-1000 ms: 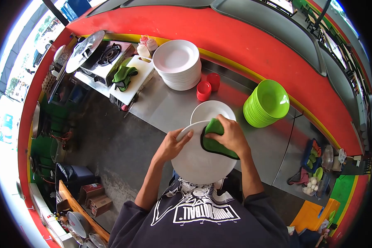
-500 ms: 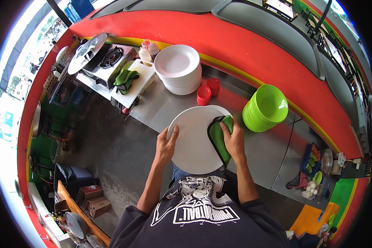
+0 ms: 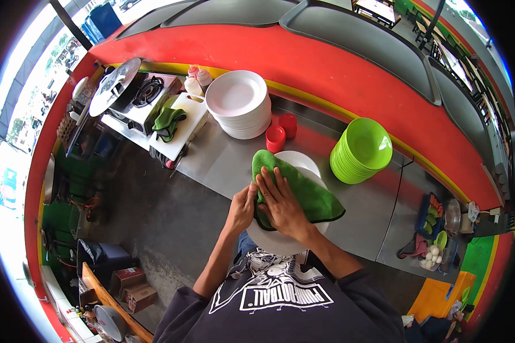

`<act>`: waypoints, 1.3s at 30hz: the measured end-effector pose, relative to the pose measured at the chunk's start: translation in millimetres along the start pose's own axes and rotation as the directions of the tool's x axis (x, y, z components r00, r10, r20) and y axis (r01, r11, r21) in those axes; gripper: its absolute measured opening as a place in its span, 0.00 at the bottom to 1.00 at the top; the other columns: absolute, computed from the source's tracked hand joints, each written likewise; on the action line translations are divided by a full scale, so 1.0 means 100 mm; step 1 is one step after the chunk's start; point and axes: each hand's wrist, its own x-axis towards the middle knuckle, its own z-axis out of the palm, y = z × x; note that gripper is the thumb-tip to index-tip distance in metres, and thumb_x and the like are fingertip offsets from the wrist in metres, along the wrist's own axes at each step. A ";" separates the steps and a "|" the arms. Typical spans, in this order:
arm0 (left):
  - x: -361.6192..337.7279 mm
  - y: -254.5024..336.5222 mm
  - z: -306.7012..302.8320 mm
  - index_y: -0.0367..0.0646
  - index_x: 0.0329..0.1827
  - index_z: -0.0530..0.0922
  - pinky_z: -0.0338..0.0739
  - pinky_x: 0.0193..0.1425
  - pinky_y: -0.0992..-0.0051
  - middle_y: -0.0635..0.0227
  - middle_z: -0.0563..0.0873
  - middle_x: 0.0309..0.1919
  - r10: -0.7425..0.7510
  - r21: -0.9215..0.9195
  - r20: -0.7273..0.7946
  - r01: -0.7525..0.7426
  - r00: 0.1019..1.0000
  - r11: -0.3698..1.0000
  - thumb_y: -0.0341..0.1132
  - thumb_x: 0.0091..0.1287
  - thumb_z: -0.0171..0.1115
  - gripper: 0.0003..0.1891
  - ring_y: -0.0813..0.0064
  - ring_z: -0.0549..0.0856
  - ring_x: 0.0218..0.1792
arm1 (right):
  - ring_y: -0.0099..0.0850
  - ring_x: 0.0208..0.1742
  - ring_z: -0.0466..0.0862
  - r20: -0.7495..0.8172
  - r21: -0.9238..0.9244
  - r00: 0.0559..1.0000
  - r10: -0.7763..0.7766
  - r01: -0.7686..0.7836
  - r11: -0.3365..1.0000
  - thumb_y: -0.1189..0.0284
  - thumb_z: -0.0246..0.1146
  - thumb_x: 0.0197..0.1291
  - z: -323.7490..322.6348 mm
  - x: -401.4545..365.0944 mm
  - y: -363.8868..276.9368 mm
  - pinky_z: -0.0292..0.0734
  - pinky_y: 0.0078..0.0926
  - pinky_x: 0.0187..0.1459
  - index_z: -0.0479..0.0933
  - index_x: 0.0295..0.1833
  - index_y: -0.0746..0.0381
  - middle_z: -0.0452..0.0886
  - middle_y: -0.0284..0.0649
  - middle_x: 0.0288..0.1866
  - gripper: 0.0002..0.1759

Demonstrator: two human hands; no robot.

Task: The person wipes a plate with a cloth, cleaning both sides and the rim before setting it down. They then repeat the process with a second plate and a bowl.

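Observation:
My left hand (image 3: 243, 208) grips the left edge of a white plate (image 3: 277, 243) held in front of my shirt. A green cloth (image 3: 312, 197) with a dark border lies spread over much of that plate and drapes past its right side. On top of the cloth, my right hand (image 3: 283, 206) lies flat with its fingers stretched out, pressing it to the plate near my left hand. Behind the cloth, part of another white plate (image 3: 300, 162) shows by the counter. The left fingertips under the plate are hidden.
On the steel counter (image 3: 212, 168) stand a stack of white plates (image 3: 237, 106), red cups (image 3: 276, 137) and a stack of green bowls (image 3: 360, 151). A stove (image 3: 149, 97) and a white cutting board (image 3: 180, 128) with another green cloth (image 3: 167, 123) are at left. Eggs (image 3: 432, 257) lie far right.
My right hand has swept the cloth leftward across the plate, from its right edge to its left side, and its fingers have flattened. My left hand still holds the plate's left edge.

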 end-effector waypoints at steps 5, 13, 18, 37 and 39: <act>0.02 0.06 -0.10 0.32 0.52 0.81 0.74 0.43 0.78 0.74 0.82 0.31 -0.035 0.153 0.015 0.033 0.999 0.988 0.50 0.83 0.47 0.25 0.85 0.75 0.37 | 0.54 0.79 0.61 -0.138 -0.118 0.990 0.023 -0.039 0.992 0.66 0.67 0.63 -0.25 0.16 0.15 0.63 0.56 0.71 0.59 0.79 0.60 0.61 0.46 0.80 0.41; 0.09 0.00 -0.29 0.32 0.55 0.81 0.78 0.44 0.79 0.69 0.87 0.38 -0.050 -0.198 -0.238 0.002 0.970 0.980 0.55 0.81 0.47 0.30 0.83 0.83 0.39 | 0.50 0.47 0.85 -0.112 0.439 0.828 0.549 -0.455 0.775 0.64 0.63 0.72 -0.40 -0.15 0.67 0.80 0.35 0.47 0.74 0.62 0.65 0.84 0.48 0.47 0.21; 0.13 -0.01 -0.40 0.33 0.60 0.80 0.80 0.47 0.79 0.66 0.88 0.43 -0.145 -0.317 -0.167 0.086 0.975 0.945 0.56 0.81 0.47 0.30 0.80 0.85 0.42 | 0.45 0.49 0.85 -0.381 0.812 0.609 0.696 -0.140 0.567 0.65 0.63 0.71 -0.16 -0.55 0.70 0.78 0.34 0.48 0.74 0.60 0.69 0.84 0.49 0.50 0.21; -0.05 -0.26 -0.17 0.32 0.61 0.77 0.73 0.53 0.80 0.67 0.85 0.47 0.120 -0.257 -0.214 -0.174 0.969 0.951 0.53 0.81 0.48 0.28 0.83 0.79 0.47 | 0.29 0.51 0.79 -0.409 0.887 0.401 0.820 -0.037 0.460 0.56 0.41 0.83 -0.06 -0.16 0.30 0.73 0.31 0.57 0.76 0.57 0.70 0.81 0.40 0.49 0.28; -0.04 -0.17 -0.19 0.32 0.56 0.80 0.75 0.45 0.82 0.71 0.86 0.39 0.085 -0.208 -0.226 -0.133 0.970 0.969 0.53 0.81 0.51 0.27 0.86 0.79 0.39 | 0.31 0.50 0.79 -0.466 0.826 0.425 0.776 -0.107 0.554 0.58 0.43 0.83 -0.06 -0.13 0.28 0.73 0.32 0.56 0.75 0.56 0.70 0.81 0.42 0.48 0.25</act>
